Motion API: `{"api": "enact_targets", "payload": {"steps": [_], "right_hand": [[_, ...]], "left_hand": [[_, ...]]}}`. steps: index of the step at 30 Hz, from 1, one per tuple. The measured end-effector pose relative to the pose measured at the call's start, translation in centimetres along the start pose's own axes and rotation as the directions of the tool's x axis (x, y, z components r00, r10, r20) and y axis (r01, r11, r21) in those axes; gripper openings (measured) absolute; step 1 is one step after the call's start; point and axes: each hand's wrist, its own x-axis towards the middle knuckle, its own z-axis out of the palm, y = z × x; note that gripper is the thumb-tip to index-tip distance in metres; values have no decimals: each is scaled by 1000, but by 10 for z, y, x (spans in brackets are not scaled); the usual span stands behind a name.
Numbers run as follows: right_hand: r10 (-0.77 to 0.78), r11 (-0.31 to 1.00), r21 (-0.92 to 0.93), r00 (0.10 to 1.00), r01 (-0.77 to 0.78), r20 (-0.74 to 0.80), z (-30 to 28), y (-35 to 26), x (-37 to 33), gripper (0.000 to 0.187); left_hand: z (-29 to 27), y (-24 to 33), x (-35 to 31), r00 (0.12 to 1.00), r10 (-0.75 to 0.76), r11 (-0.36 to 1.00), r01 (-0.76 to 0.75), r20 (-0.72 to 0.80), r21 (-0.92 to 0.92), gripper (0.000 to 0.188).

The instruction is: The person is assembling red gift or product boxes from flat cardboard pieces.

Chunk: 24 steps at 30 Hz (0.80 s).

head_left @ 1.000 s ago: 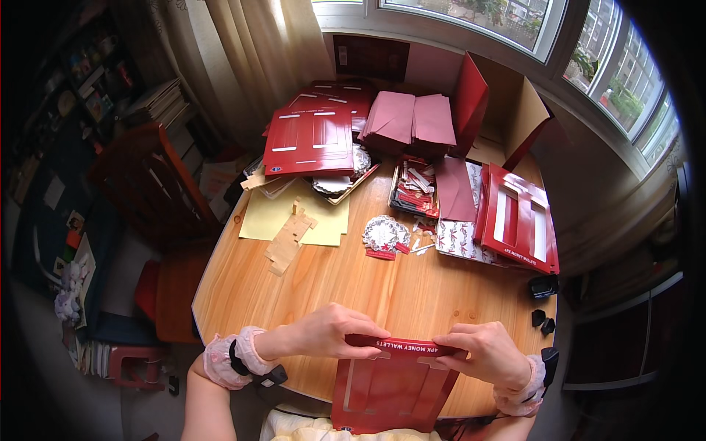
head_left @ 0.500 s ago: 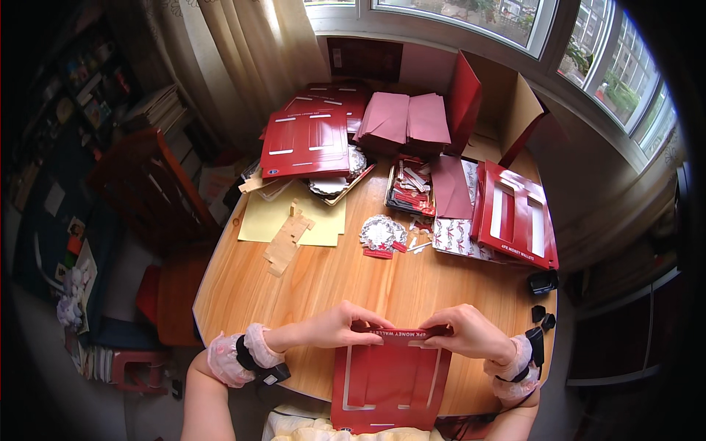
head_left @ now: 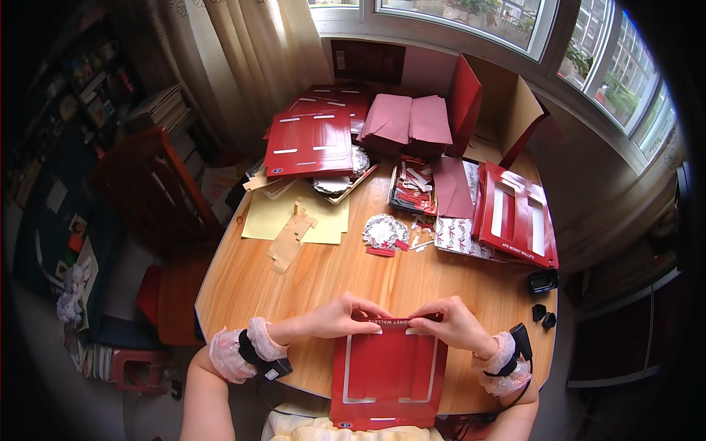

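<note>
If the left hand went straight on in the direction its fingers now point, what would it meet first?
Most likely the right hand, which grips the same far edge of the red card sheet as the left hand; exact depth is hard to judge.

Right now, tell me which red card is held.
The nearest red card, its far edge pinched by left hand and right hand; the left stack and right stack lie untouched.

A beige curtain point(head_left: 232, 73) is hung beside a window point(head_left: 471, 18), while a wooden chair point(head_left: 176, 275) is placed near a pink stool point(head_left: 143, 357).
</note>
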Motion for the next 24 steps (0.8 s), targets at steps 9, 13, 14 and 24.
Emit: {"api": "enact_targets", "payload": {"steps": [9,13,14,24], "right_hand": [[-114,993,-5,989,114,-98,21,9,8,16],[-59,994,88,998,60,-7,26,18,12,14],[-23,990,142,1000,21,14,25,19,12,14],[-39,999,32,988,35,152,-12,10,11,15]], "left_hand": [[8,-1,1,986,13,991,9,-168,132,21],[9,-1,3,986,54,970,-14,-159,243,20],[8,-1,3,986,65,960,-20,-154,279,20],[4,3,0,988,49,948,0,-144,319,18]]}}
